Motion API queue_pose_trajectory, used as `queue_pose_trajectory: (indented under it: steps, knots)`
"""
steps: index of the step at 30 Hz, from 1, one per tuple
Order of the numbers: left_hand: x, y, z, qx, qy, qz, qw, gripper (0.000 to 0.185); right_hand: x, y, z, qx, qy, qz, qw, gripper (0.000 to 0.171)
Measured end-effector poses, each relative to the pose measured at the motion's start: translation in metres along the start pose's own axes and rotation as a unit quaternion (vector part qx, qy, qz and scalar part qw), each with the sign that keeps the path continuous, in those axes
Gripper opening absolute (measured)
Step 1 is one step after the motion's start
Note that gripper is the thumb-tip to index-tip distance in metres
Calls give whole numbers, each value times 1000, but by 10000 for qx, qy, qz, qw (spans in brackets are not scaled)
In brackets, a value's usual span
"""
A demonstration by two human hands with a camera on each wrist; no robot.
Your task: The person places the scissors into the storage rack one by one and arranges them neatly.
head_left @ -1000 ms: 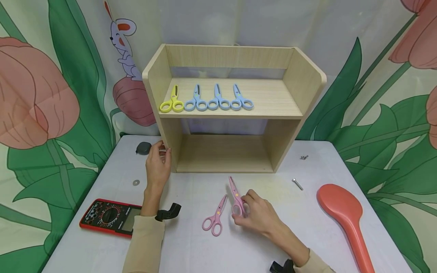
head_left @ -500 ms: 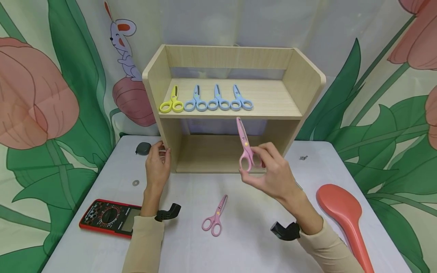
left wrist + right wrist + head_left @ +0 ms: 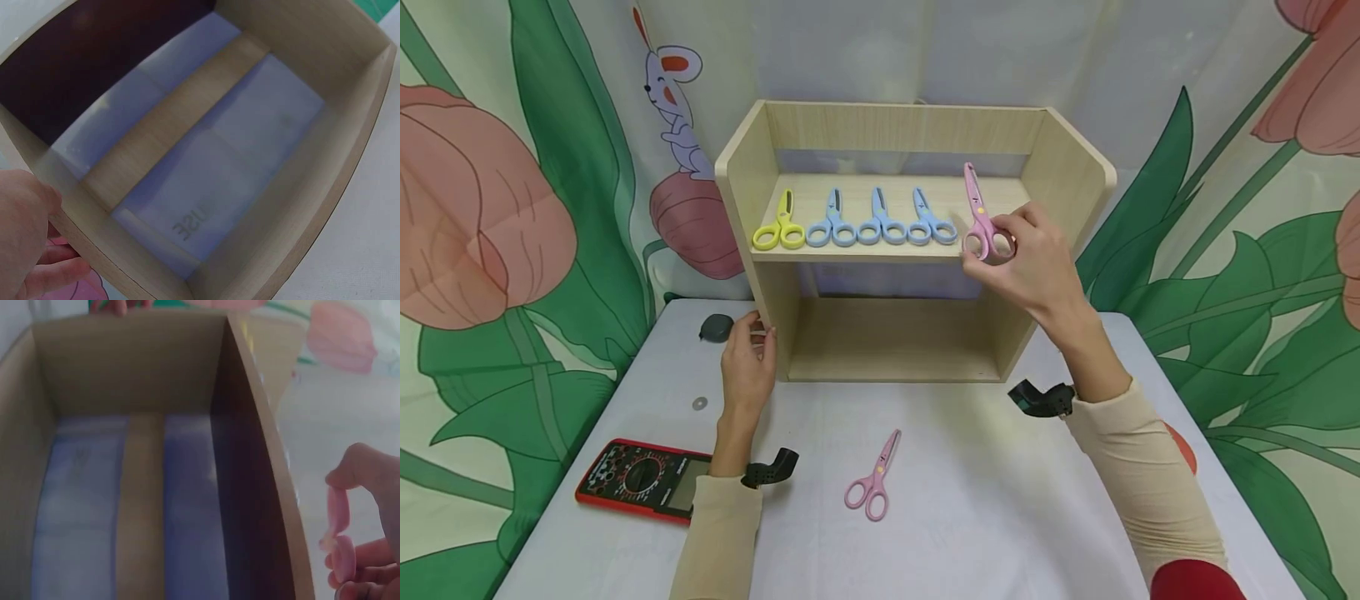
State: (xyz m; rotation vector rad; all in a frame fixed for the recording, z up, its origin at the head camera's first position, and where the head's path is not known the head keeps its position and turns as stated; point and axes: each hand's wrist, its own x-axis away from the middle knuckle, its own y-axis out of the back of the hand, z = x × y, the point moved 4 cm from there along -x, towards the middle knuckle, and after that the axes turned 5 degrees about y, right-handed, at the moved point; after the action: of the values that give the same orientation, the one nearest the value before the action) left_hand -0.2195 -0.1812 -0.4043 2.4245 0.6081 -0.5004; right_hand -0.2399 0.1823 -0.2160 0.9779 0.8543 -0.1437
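My right hand (image 3: 1030,258) pinches pink scissors (image 3: 976,204) by their finger loops. They are over the right end of the wooden shelf's (image 3: 880,255) upper board, blades toward the back. Whether they touch the board I cannot tell. In the right wrist view the thumb and fingers grip the pink loops (image 3: 340,509); the blades are hard to make out. My left hand (image 3: 748,358) rests against the outside of the shelf's left panel, near its bottom, as the left wrist view also shows. Yellow scissors (image 3: 780,223) and several blue scissors (image 3: 880,221) lie in a row on the upper board.
Another pair of pink scissors (image 3: 872,479) lies on the white table (image 3: 805,542). At the left are a red-edged multimeter (image 3: 643,477), a washer (image 3: 699,403) and a dark rounded object (image 3: 716,327). My right sleeve mostly covers a red object (image 3: 1182,446).
My right hand has lifted one pair of pink scissors off the table and carried them up and right to the upper board. My left hand stays in place.
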Motion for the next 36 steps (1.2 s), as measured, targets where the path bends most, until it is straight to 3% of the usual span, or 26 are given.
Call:
queue_pose_trajectory:
  steps: [8,20,28,32,36]
  knots:
    - [0,0,1,64,2,-24,10000,37,-23,-6,-22,-73,-762,1119,9908,52]
    - [1,0,0,-11,-23,-18,10000,38,-28,-4,-26,-152,-1229,1933,9733,73]
    - [1,1,0,-39,-20,-25,10000,38,-24,-3,-24,-87,-1090,1767,9782,81]
    - [1,1,0,-54,-38,-28,10000,38,-14,-3,-17,-142,-946,1075,9896,78]
    - [0,1,-1,-26,-56,-40,10000,38,6,-7,-3,-293,-505,153,9982,69]
